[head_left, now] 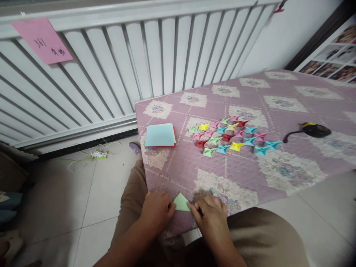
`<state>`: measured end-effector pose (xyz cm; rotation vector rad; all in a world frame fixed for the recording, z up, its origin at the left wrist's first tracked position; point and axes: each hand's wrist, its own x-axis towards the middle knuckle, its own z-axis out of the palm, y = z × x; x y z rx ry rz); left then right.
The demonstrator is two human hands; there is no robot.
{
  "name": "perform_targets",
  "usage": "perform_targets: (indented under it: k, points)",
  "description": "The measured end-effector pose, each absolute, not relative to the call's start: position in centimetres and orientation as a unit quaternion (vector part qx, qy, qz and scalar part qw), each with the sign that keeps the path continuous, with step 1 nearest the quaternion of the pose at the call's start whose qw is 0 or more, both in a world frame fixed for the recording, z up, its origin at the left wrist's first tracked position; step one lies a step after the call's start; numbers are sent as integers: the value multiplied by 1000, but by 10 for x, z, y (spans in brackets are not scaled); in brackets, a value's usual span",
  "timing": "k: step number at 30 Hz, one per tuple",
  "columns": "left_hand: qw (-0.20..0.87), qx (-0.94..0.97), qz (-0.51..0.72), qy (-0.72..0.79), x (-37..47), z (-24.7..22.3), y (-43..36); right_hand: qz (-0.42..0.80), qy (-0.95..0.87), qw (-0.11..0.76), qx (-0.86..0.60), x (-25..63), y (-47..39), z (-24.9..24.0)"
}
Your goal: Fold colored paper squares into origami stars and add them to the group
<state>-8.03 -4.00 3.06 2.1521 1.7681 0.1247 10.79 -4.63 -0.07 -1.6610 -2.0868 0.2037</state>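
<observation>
Paper triangle (181, 203) between left grip (157, 207) and right grip (210, 212), corners held.

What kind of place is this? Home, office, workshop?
Probably a room in a home, though an office isn't ruled out: a floral-patterned tablecloth covers the table, a white radiator stands behind it, and a panel of photos shows at right.

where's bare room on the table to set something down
Bare cloth lies between the folded papers and the radiator, and between those papers and the right hand. Crowded: among the close-set papers, and where that hand and the left hand hold the green sheet.
</observation>
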Motion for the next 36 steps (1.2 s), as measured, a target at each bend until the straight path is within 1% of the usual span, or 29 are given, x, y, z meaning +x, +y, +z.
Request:
perform_targets:
  k: [5,13,20,26,29,32,36]
  points:
    - [182,755,33,629,-79,33,-39,69,-755,241,-606,107,-46,0]
    - [171,763,15,623,-80,31,-38,73,-754,225,-612,106,-46,0]
    - [173,768,-12,617,-79,32,-36,66,-752,240,-611,106,-46,0]
    - [153,776,12,612,-78,29,-42,73,-746,246,-615,107,-47,-4]
    - [108,824,33,555,-79,24,-44,85,-745,256,-610,108,-48,-8]
    - [66,883,62,460,-82,20,-43,88,-742,265,-609,109,-49,-11]
    - [43,922,82,375,-86,20,-41,93,-738,270,-611,108,-52,-11]
